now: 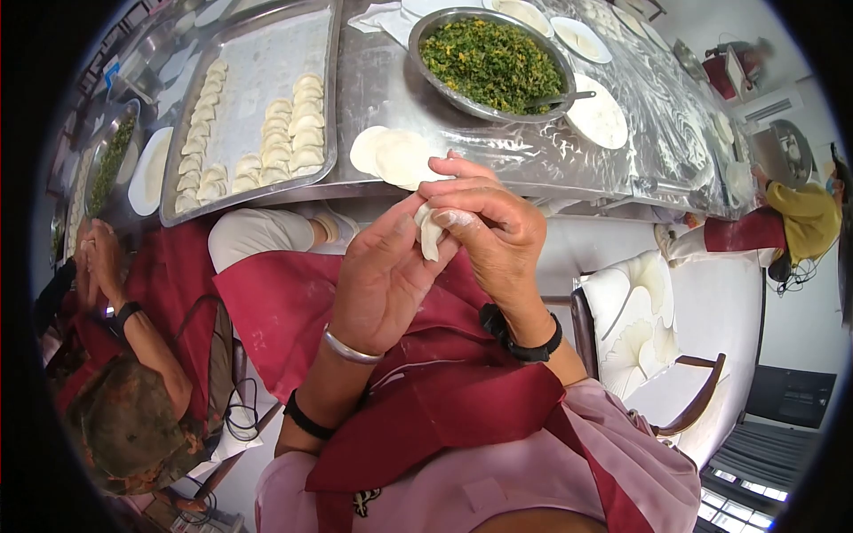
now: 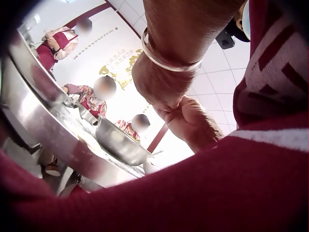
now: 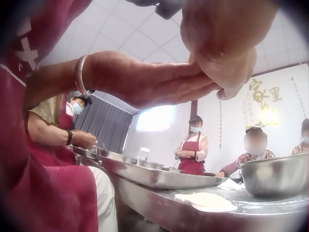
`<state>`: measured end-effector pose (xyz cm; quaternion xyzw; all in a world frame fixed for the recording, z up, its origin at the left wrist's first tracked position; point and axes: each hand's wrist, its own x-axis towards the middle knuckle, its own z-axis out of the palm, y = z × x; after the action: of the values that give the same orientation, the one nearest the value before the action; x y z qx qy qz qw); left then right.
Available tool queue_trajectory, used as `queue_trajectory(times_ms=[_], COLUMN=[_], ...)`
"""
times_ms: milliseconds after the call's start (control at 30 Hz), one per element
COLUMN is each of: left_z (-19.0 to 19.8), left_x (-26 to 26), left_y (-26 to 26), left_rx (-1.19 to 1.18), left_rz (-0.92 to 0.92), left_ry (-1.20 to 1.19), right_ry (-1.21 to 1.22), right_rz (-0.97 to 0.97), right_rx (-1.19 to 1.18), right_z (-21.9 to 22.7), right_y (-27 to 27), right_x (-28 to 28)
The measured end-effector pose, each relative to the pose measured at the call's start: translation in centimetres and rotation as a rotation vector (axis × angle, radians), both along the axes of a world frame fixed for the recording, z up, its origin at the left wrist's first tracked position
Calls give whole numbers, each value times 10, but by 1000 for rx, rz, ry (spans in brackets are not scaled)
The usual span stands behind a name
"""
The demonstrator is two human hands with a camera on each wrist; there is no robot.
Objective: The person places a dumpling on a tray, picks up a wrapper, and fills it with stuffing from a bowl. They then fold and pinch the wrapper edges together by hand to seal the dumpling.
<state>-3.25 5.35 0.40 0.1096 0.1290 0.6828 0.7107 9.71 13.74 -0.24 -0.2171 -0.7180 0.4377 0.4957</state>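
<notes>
Dumpling (image 1: 431,233) sat upright between both hands above the lap, just short of the surface (image 1: 533,151). The left hand (image 1: 384,275) cradled it from below, fingers loosely curled around it, while the right hand (image 1: 487,229) pinched its top edge from above.

Glossy steel table (image 1: 533,151) and tray (image 1: 330,107); matt, floury dough wrappers (image 1: 395,155).

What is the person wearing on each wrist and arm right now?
The left hand has a plain silver bangle at the wrist and a black band further up the forearm. The right hand has a black strap round the wrist. Both arms are bare below pink sleeves, over which lies a dark red apron.
</notes>
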Motion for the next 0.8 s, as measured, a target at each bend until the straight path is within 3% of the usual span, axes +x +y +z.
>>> queue_trajectory(times_ms=[133, 367, 433, 667, 800], left_z=[-1, -24, -24, 2, -4], left_x=[-5, -14, -15, -6, -7], left_y=[-2, -1, -2, -3, -3], left_rx=[-41, 124, 96, -143, -48], left_rz=[-13, -102, -120, -58, -66], left_ry=[18, -78, -47, 106, 131], right_ry=[-1, -85, -125, -155, -129], right_rz=[74, 173, 176, 187, 204], right_rx=[-131, -53, 45, 63, 41], right_z=[6, 11, 6, 8, 9], right_y=[1, 1, 6, 7, 4], right_x=[0, 4, 7, 8, 7])
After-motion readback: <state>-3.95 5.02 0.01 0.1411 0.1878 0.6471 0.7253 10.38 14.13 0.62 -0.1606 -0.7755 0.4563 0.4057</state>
